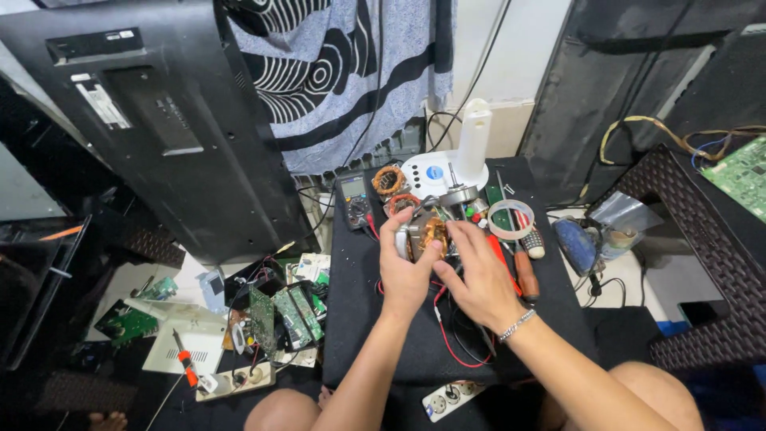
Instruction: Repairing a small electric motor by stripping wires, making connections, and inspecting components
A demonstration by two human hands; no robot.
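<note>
left hand (405,267) fingers grip motor (431,233) | right hand (479,275) touches | multimeter (354,199), tape roll (511,219) beside

A big flat-screen set (167,120) leans with its black back panel facing out at the left, standing taller than anything near it. Near its top edge sits a small white rectangular label (121,35), and lower down a longer white sticker (104,104) runs slantwise beside a recessed panel. On the dark counter (359,319), just beyond the fingers, lies a dark multimeter (354,199) with a small greyish rectangular display near its top. Off at the right, a crumpled clear plastic bag (622,215) rests by a wicker stand.
</note>
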